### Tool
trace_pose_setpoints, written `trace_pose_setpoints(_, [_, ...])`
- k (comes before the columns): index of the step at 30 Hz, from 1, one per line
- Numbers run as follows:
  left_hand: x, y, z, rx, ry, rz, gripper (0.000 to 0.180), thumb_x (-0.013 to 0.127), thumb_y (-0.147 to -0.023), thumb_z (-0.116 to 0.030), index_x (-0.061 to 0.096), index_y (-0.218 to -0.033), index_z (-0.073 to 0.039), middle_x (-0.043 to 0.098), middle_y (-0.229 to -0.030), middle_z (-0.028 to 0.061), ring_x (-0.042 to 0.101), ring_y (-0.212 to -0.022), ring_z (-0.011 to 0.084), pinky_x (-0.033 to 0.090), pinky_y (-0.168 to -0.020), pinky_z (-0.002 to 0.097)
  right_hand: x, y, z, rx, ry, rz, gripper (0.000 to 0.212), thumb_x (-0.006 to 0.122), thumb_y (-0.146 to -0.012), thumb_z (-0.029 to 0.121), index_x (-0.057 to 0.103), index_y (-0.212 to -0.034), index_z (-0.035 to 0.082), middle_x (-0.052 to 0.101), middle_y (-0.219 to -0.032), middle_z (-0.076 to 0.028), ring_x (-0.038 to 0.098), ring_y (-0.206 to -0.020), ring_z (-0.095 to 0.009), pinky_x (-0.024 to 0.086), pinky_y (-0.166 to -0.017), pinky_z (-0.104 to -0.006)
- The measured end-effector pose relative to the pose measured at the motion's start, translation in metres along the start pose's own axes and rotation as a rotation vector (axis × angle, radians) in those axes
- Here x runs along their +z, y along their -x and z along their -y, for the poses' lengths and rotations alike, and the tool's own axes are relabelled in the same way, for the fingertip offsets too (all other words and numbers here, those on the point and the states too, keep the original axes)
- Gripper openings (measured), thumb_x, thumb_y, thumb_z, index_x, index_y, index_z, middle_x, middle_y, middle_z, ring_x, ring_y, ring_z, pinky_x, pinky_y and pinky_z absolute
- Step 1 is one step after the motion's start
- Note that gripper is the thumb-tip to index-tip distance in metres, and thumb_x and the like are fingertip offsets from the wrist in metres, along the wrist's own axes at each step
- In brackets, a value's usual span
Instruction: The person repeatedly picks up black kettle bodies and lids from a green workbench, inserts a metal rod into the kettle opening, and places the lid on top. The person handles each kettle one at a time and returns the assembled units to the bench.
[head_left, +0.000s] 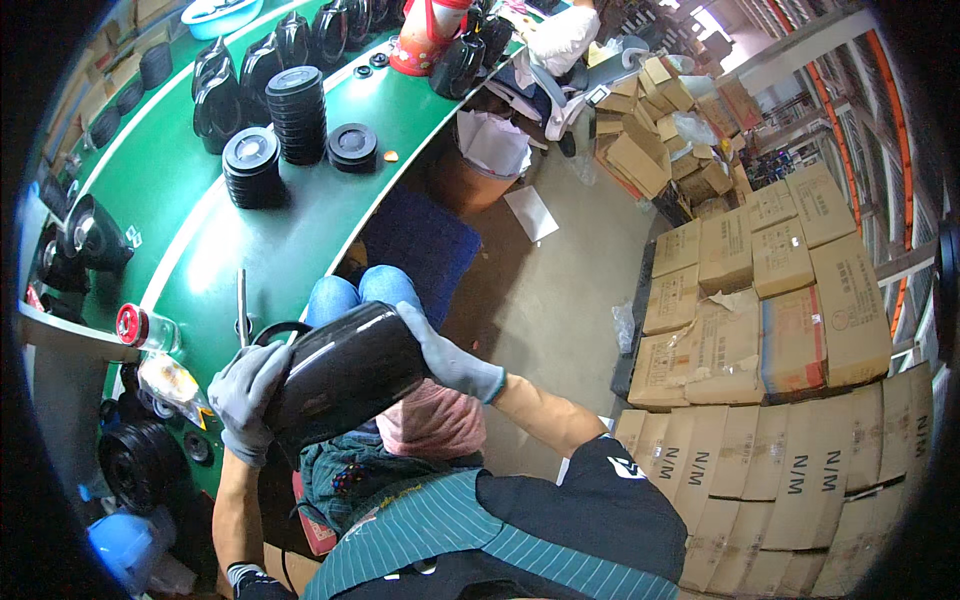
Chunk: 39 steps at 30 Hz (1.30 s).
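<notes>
A glossy black jug with a looped handle lies tilted across my lap, held between both hands. My left hand, in a grey glove, is closed around its left end near the handle. My right hand, also gloved, presses against the right end with its fingers along the rim. The far side of the jug is hidden. Beside my left hand, an upright metal rod rises at the edge of the green table.
Stacks of black lids and several black jugs stand on the table, with a red bucket farther back. A red-capped jar sits left. Cardboard boxes fill the right side; a paper-filled bin stands under the table.
</notes>
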<state>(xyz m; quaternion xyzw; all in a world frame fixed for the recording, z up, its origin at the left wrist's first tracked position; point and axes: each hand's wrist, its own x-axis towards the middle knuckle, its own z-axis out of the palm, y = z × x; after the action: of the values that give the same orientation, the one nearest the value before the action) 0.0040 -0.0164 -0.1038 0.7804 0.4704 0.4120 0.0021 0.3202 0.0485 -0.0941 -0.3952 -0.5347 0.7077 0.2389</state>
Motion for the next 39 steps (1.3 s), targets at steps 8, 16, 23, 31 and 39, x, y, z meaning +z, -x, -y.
trace_pose_setpoints(8, [0.03, 0.072, 0.032, -0.705, 0.52, -0.082, 0.032, 0.074, -0.087, -0.018, 0.079, -0.112, 0.001, 0.081, -0.1, 0.0169, 0.079, -0.091, 0.0274, 0.06, -0.085, 0.0359, 0.0, -0.002, -0.009, -0.838, 0.482, 0.092, 0.114, 0.052, -0.098, 0.079, 0.009, -0.175, 0.007, 0.005, -0.178, -0.031, 0.005, -0.163, -0.054, 0.008, -0.133, -0.053])
trace_pose_setpoints(16, [-0.012, 0.027, 0.002, -0.194, 0.112, -0.067, 0.035, 0.074, -0.094, -0.023, 0.076, -0.119, 0.002, 0.08, -0.109, 0.0183, 0.078, -0.097, 0.0307, 0.062, -0.091, 0.0413, -0.006, -0.016, -0.014, 0.048, 0.066, 0.108, 0.079, 0.02, -0.117, 0.059, 0.041, -0.162, -0.002, 0.044, -0.166, -0.014, 0.037, -0.154, -0.023, 0.022, -0.132, -0.0388])
trace_pose_setpoints(23, [0.019, 0.079, 0.007, -0.759, 0.668, -0.017, 0.04, 0.076, -0.09, -0.022, 0.076, -0.119, 0.007, 0.08, -0.109, 0.0124, 0.075, -0.1, 0.0216, 0.059, -0.092, 0.0366, 0.028, -0.007, -0.013, -0.652, 0.13, 0.128, 0.097, 0.058, -0.106, 0.057, 0.016, -0.173, 0.001, 0.022, -0.177, -0.023, 0.021, -0.164, -0.033, 0.017, -0.133, -0.0413])
trace_pose_setpoints(31, [-0.017, 0.038, -0.018, -0.591, 0.432, 0.041, 0.038, 0.077, -0.086, -0.016, 0.078, -0.12, 0.001, 0.08, -0.108, 0.0162, 0.078, -0.096, 0.0271, 0.061, -0.088, 0.0355, 0.011, 0.011, -0.013, -0.323, 0.349, 0.074, 0.076, 0.032, -0.116, 0.051, 0.024, -0.169, -0.004, 0.031, -0.172, -0.023, 0.028, -0.161, -0.031, 0.017, -0.133, -0.0405])
trace_pose_setpoints(39, [-0.012, 0.021, -0.022, -0.271, 0.118, 0.085, 0.048, 0.073, -0.091, -0.03, 0.075, -0.122, 0.006, 0.078, -0.113, 0.0212, 0.077, -0.104, 0.0324, 0.059, -0.094, 0.0393, 0.001, 0.001, -0.013, -0.343, 0.226, 0.07, 0.064, 0.028, -0.119, 0.037, 0.028, -0.167, -0.006, 0.029, -0.176, -0.019, 0.03, -0.162, -0.029, 0.018, -0.133, -0.0369])
